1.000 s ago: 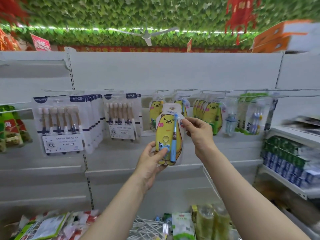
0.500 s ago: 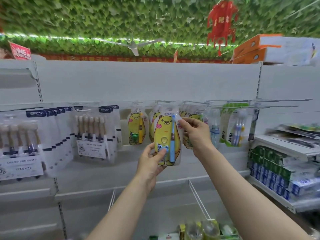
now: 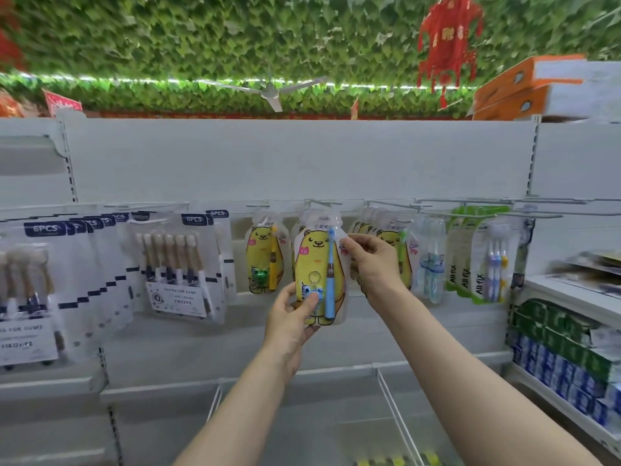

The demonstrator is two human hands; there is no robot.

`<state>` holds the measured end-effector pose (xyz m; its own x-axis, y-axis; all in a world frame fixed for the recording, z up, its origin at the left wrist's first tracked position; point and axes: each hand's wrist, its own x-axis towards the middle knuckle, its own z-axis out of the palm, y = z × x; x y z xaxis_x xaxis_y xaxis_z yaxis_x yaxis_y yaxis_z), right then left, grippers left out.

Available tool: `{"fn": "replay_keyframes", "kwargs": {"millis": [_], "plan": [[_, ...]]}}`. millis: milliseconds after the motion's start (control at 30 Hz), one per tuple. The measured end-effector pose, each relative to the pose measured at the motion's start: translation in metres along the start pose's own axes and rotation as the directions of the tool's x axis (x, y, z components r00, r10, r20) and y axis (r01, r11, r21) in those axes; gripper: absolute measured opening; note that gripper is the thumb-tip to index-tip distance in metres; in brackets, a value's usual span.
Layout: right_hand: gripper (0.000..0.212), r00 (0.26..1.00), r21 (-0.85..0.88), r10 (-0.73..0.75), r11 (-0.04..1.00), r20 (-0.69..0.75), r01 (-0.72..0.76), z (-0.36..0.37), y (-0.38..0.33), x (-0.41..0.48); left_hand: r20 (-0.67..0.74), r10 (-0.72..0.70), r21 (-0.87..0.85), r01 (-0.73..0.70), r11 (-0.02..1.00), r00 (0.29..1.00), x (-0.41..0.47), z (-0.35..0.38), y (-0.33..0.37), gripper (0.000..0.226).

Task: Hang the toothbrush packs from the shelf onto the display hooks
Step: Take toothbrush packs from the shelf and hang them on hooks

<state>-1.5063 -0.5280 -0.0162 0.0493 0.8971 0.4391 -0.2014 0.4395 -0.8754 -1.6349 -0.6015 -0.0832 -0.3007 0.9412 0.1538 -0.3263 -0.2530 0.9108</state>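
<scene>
— What is different from a second ago?
— The pack (image 3: 317,270) sits closer to the hook (image 3: 322,202) now, its top just under it.
— And your hands?
— My left hand (image 3: 289,317) and right hand (image 3: 373,264) reach further in, among the hanging packs (image 3: 265,257).

Left grip (image 3: 290,317): fingers mostly hidden behind the bear toothbrush pack (image 3: 316,264), thumb in front. Right grip (image 3: 373,267) masks the lower parts of the hanging bear packs (image 3: 391,240). Whether the held pack's hang hole sits on the hook (image 3: 322,202) cannot be told. Leftmost 6PCS pack (image 3: 27,290) is cut by the frame edge. Stacked boxes (image 3: 568,361) at right are blurred.
</scene>
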Motion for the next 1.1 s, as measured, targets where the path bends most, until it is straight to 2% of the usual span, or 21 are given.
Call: {"fn": "replay_keyframes", "kwargs": {"millis": [567, 1100], "plan": [[0.018, 0.998, -0.018, -0.044, 0.999, 0.041, 0.045, 0.014, 0.043, 0.057, -0.098, 0.072, 0.049, -0.067, 0.997, 0.993, 0.059, 0.003, -0.020, 0.032], [0.013, 0.999, -0.018, -0.041, 0.999, 0.006, 0.041, 0.022, 0.040, 0.054, -0.148, 0.094, 0.091, -0.081, 0.993, 0.984, 0.069, 0.004, -0.024, 0.030]]}}
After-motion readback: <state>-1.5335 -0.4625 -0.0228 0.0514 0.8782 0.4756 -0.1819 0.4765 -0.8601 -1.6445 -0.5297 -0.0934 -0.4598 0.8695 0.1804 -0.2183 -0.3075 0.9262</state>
